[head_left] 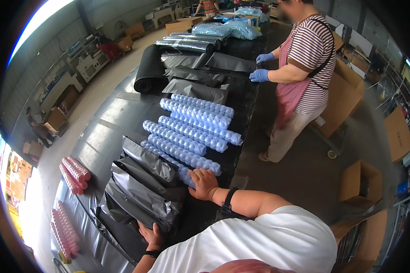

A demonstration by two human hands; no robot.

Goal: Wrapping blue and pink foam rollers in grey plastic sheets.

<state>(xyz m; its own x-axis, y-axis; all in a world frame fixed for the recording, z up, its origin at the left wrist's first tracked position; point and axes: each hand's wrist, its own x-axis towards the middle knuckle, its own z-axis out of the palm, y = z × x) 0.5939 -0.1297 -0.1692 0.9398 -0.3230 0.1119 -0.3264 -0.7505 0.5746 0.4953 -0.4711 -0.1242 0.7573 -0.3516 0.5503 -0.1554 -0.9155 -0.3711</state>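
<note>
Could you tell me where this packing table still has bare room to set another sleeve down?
The dark table lies bare along its left side, between the black roll, the blue sleeves and the pink sleeves. The middle is crowded: blue sleeves lie side by side, and grey bags pile up by the left hand and right hand.

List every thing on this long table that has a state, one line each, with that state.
right hand: open, flat on a blue sleeve
left hand: gripping the edge of a grey bag
blue cup sleeves: lying side by side, wrapped
grey bags: stacked flat, overlapping
black roll: partly unrolled
pink cup sleeves: lying in a pile
co-worker's gloved hands: resting on a bag
</note>
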